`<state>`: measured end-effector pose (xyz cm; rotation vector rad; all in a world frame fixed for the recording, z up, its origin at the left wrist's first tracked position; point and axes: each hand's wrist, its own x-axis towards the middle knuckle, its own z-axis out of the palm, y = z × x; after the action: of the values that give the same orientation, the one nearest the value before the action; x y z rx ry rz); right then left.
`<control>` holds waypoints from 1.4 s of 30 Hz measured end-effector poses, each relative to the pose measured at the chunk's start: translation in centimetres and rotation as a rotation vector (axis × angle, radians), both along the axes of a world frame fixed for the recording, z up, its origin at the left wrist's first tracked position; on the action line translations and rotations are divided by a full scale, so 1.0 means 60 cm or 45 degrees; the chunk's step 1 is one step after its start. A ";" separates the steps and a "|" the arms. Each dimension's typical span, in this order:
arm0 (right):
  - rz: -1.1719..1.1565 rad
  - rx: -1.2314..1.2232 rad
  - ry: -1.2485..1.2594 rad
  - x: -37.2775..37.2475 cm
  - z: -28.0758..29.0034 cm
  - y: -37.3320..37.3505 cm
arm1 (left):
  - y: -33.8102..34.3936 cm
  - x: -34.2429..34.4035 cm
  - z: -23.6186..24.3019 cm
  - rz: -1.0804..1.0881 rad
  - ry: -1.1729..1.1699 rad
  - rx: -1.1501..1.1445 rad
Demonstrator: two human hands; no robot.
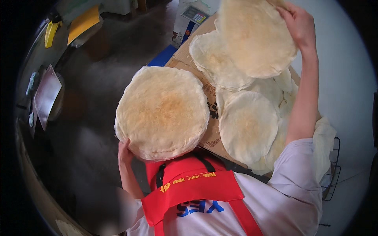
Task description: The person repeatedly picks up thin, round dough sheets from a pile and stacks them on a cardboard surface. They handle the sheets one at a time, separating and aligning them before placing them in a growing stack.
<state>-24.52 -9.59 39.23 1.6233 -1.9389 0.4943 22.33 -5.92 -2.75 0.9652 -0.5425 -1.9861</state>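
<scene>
My left hand (pixel 125 152) supports a thick stack of round, pale flatbreads (pixel 163 110) from below, its fingertips curled over the near left rim. Browned patches mark the top bread's middle. Raised at the upper right, my right hand (pixel 300 28) grips the edge of a single thin flatbread (pixel 258 39), which hangs over the other breads and is slightly blurred. Below it, more flatbreads (pixel 249 128) lie overlapping in loose piles on a sheet of cardboard (pixel 211 131). The palm and most fingers of my left hand are hidden under the stack.
A scale with a keypad (pixel 195 15) stands beyond the cardboard, beside a blue panel (pixel 162 56). To the right of the breads is a black wire rack (pixel 334 173). At the left are a yellow board (pixel 83 24) and a shiny sheet (pixel 48 96). I wear a red apron (pixel 193 188).
</scene>
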 end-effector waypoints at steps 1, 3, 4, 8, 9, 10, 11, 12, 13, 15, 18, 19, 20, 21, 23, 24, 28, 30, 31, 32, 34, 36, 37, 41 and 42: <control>-0.034 0.038 0.044 0.006 -0.008 0.019 | 0.009 -0.009 0.012 -0.061 0.068 -0.001; -0.033 0.112 0.105 0.022 -0.078 0.031 | 0.029 0.003 0.032 -0.144 0.128 -0.007; -0.070 0.184 0.126 0.033 -0.122 0.041 | 0.030 0.007 0.033 -0.196 0.096 -0.075; -0.049 0.819 -0.254 0.062 -0.353 0.100 | 0.030 -0.021 0.104 -0.255 0.047 -0.285; 0.075 0.886 -0.469 0.090 -0.386 0.113 | 0.034 -0.029 0.114 -0.219 0.039 -0.261; 0.224 0.944 -0.708 0.130 -0.406 0.119 | 0.035 -0.038 0.123 -0.189 0.034 -0.238; 0.365 0.972 -0.877 0.171 -0.421 0.127 | 0.037 -0.047 0.136 -0.166 0.062 -0.232; 0.499 0.974 -0.987 0.221 -0.432 0.136 | 0.039 -0.055 0.148 -0.148 0.091 -0.228; 0.643 0.940 -1.069 0.267 -0.440 0.143 | 0.038 -0.059 0.147 -0.163 0.101 -0.249; 0.844 0.884 -1.138 0.346 -0.454 0.155 | 0.036 -0.060 0.158 -0.163 0.132 -0.306; 0.844 0.767 -1.089 0.397 -0.460 0.163 | 0.033 -0.073 0.172 -0.148 0.109 -0.382; 0.831 0.712 -1.068 0.400 -0.463 0.164 | 0.032 -0.073 0.169 -0.149 0.096 -0.398; 0.817 0.659 -1.045 0.401 -0.466 0.165 | 0.031 -0.075 0.166 -0.148 0.083 -0.411; 0.827 0.627 -1.055 0.394 -0.472 0.161 | 0.030 -0.077 0.166 -0.155 0.047 -0.410; 0.786 0.601 -0.985 0.388 -0.470 0.158 | 0.028 -0.079 0.165 -0.170 -0.024 -0.406; 0.736 0.606 -0.904 0.388 -0.466 0.157 | 0.030 -0.080 0.166 -0.149 -0.020 -0.394; 0.380 0.542 -0.995 0.358 -0.441 0.124 | 0.039 -0.083 0.156 -0.067 -0.093 -0.321; 0.406 0.577 -0.960 0.354 -0.455 0.116 | 0.035 -0.087 0.161 -0.037 -0.109 -0.268; 0.437 0.604 -0.953 0.365 -0.467 0.119 | 0.036 -0.090 0.168 -0.016 -0.089 -0.234; 0.479 0.606 -0.948 0.382 -0.475 0.127 | 0.038 -0.094 0.172 0.010 -0.071 -0.193; 0.566 0.611 -0.937 0.418 -0.489 0.142 | 0.039 -0.102 0.167 0.077 -0.199 -0.271; 0.639 0.637 -0.896 0.427 -0.507 0.143 | 0.039 -0.106 0.153 0.150 -0.303 -0.278; 0.634 0.695 -0.905 0.424 -0.509 0.137 | 0.040 -0.106 0.136 0.191 -0.343 -0.244; 0.521 0.956 -1.106 0.341 -0.506 0.052 | 0.048 -0.084 0.079 0.235 -0.249 -0.113; 0.517 0.934 -1.246 0.307 -0.500 0.023 | 0.046 -0.076 0.063 0.260 -0.291 -0.115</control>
<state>-6.10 -8.21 9.23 2.5979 -2.6863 0.9419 17.74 -3.16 1.03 1.1512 -0.6273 -1.6681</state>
